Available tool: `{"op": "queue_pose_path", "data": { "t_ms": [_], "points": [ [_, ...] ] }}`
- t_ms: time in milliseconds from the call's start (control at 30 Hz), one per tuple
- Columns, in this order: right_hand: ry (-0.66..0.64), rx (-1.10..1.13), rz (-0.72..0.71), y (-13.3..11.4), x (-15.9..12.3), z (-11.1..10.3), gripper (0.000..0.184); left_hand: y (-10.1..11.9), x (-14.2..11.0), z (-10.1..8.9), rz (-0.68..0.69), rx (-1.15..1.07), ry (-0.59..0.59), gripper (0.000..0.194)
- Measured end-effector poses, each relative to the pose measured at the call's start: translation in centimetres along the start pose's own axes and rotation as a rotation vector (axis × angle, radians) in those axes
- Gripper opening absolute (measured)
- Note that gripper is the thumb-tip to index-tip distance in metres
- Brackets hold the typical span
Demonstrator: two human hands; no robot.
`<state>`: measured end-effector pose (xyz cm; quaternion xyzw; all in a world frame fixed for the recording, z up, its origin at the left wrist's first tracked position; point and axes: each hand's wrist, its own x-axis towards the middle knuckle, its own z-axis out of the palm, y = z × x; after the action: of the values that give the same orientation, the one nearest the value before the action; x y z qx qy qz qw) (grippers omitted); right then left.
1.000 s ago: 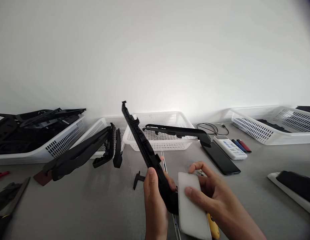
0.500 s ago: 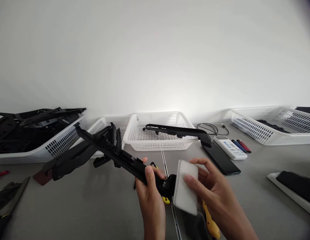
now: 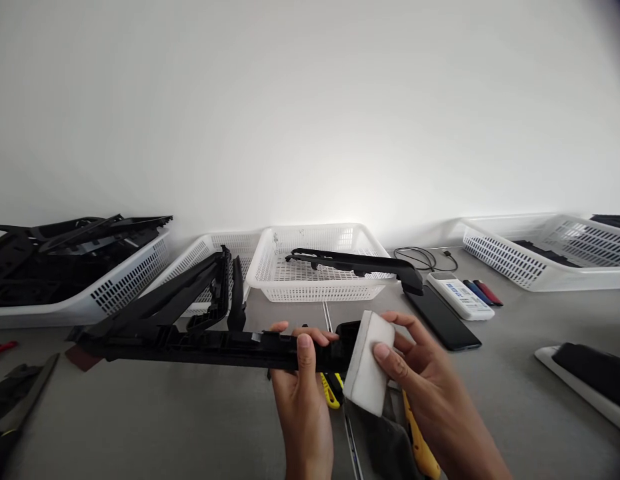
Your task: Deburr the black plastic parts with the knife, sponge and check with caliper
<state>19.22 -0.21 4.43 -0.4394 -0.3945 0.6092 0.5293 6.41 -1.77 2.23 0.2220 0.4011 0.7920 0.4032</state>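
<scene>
My left hand [image 3: 300, 373] is closed round a long black plastic trim strip [image 3: 190, 343], gripping it near its right end. The strip lies level above the table and reaches far to the left. My right hand [image 3: 420, 380] grips a white sponge block [image 3: 369, 363] and presses it against the strip's right end. Under my hands lie yellow-handled tools [image 3: 331, 393] and a dark cloth [image 3: 385, 443], partly hidden.
White baskets line the wall: one at left full of black parts [image 3: 65, 267], one beside it [image 3: 200, 257], a middle one [image 3: 315, 263] bearing a black strip [image 3: 360, 263], one at right [image 3: 545, 250]. A phone [image 3: 440, 317], remote, cable and lighters lie right of centre. A white tray [image 3: 585, 377] sits far right.
The black strip swung down from pointing steeply up to lying level, its far end now at the left. The sponge moved up from the strip's side to its right end.
</scene>
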Motion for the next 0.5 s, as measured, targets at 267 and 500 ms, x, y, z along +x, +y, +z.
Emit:
{"op": "queue_pose_path", "data": {
  "t_ms": [267,500],
  "points": [
    [0.02,0.034,-0.058,0.8,-0.7,1.6,0.063,0.5,0.2,0.0,-0.069,-0.104,-0.013,0.047],
    [0.154,0.017,-0.126,1.2,-0.7,2.6,0.059,0.5,-0.5,0.2,-0.138,-0.135,-0.184,0.034]
  ]
}}
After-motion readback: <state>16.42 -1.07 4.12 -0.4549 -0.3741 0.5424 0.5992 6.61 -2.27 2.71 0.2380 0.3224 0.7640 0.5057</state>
